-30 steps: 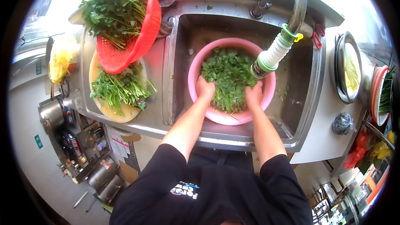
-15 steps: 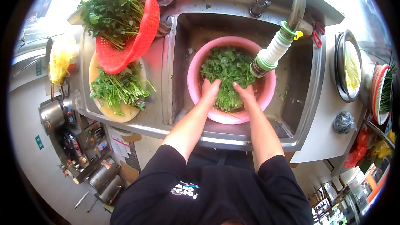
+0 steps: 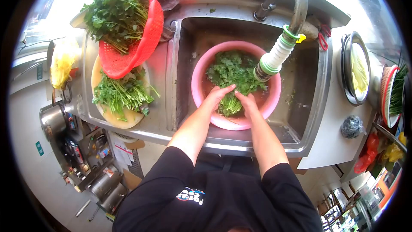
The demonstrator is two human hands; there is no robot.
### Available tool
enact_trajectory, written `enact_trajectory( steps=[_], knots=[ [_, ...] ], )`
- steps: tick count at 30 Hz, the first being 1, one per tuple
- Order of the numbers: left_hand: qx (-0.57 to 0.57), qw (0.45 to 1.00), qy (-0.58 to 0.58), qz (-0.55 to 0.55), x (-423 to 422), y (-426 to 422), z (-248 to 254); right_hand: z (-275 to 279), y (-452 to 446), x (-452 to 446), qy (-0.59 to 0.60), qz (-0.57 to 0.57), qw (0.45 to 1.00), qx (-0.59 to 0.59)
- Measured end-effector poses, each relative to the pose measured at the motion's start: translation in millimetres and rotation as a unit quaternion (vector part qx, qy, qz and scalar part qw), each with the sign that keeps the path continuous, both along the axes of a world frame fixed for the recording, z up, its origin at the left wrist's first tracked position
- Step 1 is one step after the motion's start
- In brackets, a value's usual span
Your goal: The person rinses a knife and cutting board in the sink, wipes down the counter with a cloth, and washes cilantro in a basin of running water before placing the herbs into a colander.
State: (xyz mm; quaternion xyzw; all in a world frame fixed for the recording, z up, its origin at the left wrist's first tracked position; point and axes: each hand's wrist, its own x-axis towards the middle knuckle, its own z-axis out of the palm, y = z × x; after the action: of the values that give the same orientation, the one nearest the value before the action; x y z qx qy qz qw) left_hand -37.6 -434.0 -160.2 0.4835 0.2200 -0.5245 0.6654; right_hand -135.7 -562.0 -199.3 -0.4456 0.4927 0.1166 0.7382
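A bunch of cilantro [image 3: 234, 75] lies in a pink basin [image 3: 200, 75], its leaves pointing away from me and its cut stems towards me. My left hand [image 3: 218, 95] is closed around the left side of the stems. From the right, my right hand [image 3: 249, 102] grips the same bunch, the thumbs near each other on top. Some fingers are hidden under the greens. The basin stands in a steel sink [image 3: 304, 116], with the white and green faucet nozzle [image 3: 270, 61] hanging over its right rim.
Left of the sink, a red colander [image 3: 148, 38] heaped with leafy greens leans over a round cutting board [image 3: 116, 122] holding more cut greens. To the right are red-handled scissors [image 3: 325, 37], a bowl of cabbage [image 3: 360, 71] and a knotted dark bag [image 3: 352, 126].
My hands have come closer together and squeezed the cilantro into a narrower bunch. More of the basin's water shows around it.
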Motion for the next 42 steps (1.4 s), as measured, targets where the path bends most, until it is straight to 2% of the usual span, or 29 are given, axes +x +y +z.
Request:
enact_trajectory(
  steps=[3,5,7,9,12,13,15,16,17,19,24,25,27,28,29,31,32,33,35,36,37,39,40,41,42],
  knots=[
    [-0.02,0.998,0.062,0.008,-2,-1,-4,3,-1,-4,-0.042,-0.034,0.998,0.024],
    [-0.009,0.995,0.101,0.021,-5,0,7,25,-6,-4,-0.08,-0.087,0.971,0.206],
    [0.007,0.996,0.059,0.071,-13,-7,12,22,0,-4,-0.089,-0.093,0.965,0.229],
    [-0.003,0.995,0.043,0.092,-16,-9,-7,10,12,1,-0.083,-0.1,0.982,0.134],
    [0.125,0.99,0.035,0.059,-21,-8,-23,-16,14,1,0.019,-0.051,0.994,0.097],
    [0.126,0.989,0.037,0.06,-23,-10,-31,-22,15,1,0.065,-0.034,0.995,0.067],
    [0.247,0.969,-0.01,-0.002,-27,-15,-45,-26,11,3,0.093,-0.001,0.994,0.057],
    [0.239,0.971,-0.008,0.002,-35,-11,-81,-22,11,5,0.118,0.029,0.992,0.046],
    [0.239,0.971,-0.01,0.005,-37,-10,-77,-25,12,3,0.116,0.031,0.992,0.046],
    [0.114,0.984,0.12,0.064,-38,-11,-64,-23,10,2,0.139,0.001,0.985,0.103],
    [0.131,0.976,0.15,0.085,-35,-24,-23,-17,12,-4,0.149,-0.005,0.986,0.081],
    [0.126,0.98,0.12,0.093,-27,-28,-22,-14,9,6,0.15,-0.005,0.985,0.08],
    [0.083,0.989,0.057,0.111,-18,-28,-30,-4,1,24,0.112,0.007,0.994,-0.006],
    [0.088,0.99,0.02,0.104,-16,-28,-14,32,3,31,0.079,0.042,0.992,-0.094],
    [0.093,0.991,-0.019,0.096,-16,-29,4,23,11,21,0.078,0.043,0.991,-0.096],
    [0.196,0.978,-0.053,0.055,-40,-22,-3,2,29,-2,0.025,0.019,0.983,-0.181],
    [0.268,0.959,-0.07,0.055,-54,-20,-28,11,30,-4,0.161,0.104,0.959,-0.211],
    [0.266,0.96,-0.073,0.056,-48,-21,-29,20,27,2,0.158,0.103,0.959,-0.213],
    [0.16,0.977,0.092,0.105,-31,-25,-32,33,15,16,0.123,0.017,0.992,-0.018],
    [0.154,0.982,0.049,0.102,-18,-31,-15,16,7,20,0.095,0.014,0.995,-0.004],
    [0.147,0.985,-0.032,0.086,-9,-34,6,30,4,31,0.073,0.037,0.993,-0.082],
    [0.108,0.989,-0.049,0.091,-13,-32,7,76,7,38,-0.002,0.033,0.99,-0.137],
    [0.095,0.988,-0.067,0.103,-15,-31,24,77,13,31,-0.043,-0.007,0.986,-0.158],
    [0.083,0.987,-0.082,0.114,-27,-27,43,79,12,21,-0.04,0.027,0.989,-0.142],
    [0.075,0.986,-0.108,0.104,-34,-22,61,85,15,12,-0.052,0.041,0.982,-0.178]
  ],
)
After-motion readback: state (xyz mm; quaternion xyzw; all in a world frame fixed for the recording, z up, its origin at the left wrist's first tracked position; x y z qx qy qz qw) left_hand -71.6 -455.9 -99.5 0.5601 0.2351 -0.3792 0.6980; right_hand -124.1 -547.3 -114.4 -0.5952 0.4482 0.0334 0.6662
